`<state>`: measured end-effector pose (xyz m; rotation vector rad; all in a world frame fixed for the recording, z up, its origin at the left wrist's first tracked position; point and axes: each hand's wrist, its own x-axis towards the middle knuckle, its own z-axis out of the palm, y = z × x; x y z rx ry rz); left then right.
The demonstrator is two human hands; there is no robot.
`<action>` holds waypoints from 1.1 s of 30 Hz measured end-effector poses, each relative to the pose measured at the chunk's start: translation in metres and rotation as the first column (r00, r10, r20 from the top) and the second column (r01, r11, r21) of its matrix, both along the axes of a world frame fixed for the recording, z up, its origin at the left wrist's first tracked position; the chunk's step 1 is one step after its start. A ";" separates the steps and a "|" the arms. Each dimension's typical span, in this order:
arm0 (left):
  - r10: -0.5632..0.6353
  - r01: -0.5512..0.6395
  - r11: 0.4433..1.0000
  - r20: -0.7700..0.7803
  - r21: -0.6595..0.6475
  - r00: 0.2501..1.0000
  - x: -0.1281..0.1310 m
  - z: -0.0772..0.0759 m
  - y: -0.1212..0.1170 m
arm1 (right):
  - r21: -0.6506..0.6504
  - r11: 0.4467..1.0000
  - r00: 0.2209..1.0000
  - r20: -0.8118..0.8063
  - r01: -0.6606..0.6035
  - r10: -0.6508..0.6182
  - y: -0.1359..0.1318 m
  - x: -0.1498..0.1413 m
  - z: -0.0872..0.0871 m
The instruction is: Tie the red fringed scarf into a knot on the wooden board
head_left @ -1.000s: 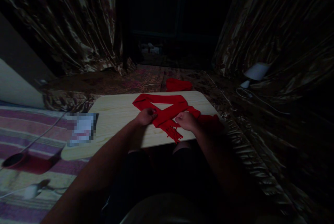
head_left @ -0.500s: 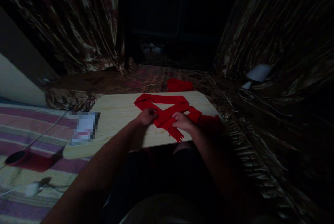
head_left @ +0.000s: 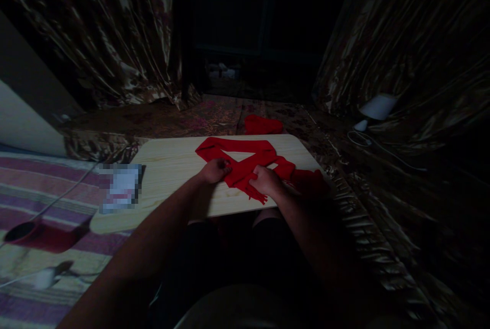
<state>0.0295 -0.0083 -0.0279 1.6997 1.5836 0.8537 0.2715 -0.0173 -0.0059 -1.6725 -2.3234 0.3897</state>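
A red scarf [head_left: 250, 145] with a fringed end lies on the light wooden tabletop [head_left: 166, 165]. Its band forms a loop at the far side, and its strips cross nearer to me. My left hand [head_left: 215, 171] pinches the scarf's left edge at the crossing, fingers closed. On the other side, my right hand [head_left: 267, 181] is closed on the scarf near the fringe, which hangs toward the table's near edge. More of the red cloth trails to the right past my right wrist, over the table's right side in dim light.
Another red cloth bundle [head_left: 263, 124] sits beyond the table's far edge. A blurred-out packet [head_left: 122, 188] is on the left of the table. A red cylindrical object [head_left: 46, 237] and a white plug [head_left: 45, 278] lie on the striped bedding. A white lamp [head_left: 378, 107] stands on the right.
My right hand has shifted slightly left and the fingers have closed more on the scarf near its fringe. The fringe has drawn up a little. My left hand stays nearly still.
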 end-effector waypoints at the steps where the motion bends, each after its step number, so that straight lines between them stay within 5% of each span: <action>1: -0.001 0.001 1.000 0.005 0.003 1.000 0.000 0.000 0.000 | 0.011 1.000 1.000 0.027 0.003 -0.003 -0.001 -0.002 0.000; 11: 0.010 -0.010 1.000 -0.049 0.001 0.999 0.002 0.006 -0.002 | -0.035 0.999 0.984 0.180 0.025 -0.019 -0.015 -0.010 0.008; 18: -0.004 0.003 1.000 -0.022 -0.012 1.000 0.001 0.001 -0.001 | 0.009 1.000 0.995 0.095 -0.030 0.029 -0.018 -0.003 0.019; 26: -0.028 0.028 1.000 -0.041 0.003 0.999 -0.001 -0.001 0.001 | -0.110 0.989 0.995 -0.015 -0.103 0.102 -0.027 0.020 0.031; 33: -0.003 0.003 1.000 -0.035 -0.018 0.999 0.000 0.004 -0.001 | -0.262 0.943 0.955 0.156 -0.206 0.252 -0.039 0.053 0.057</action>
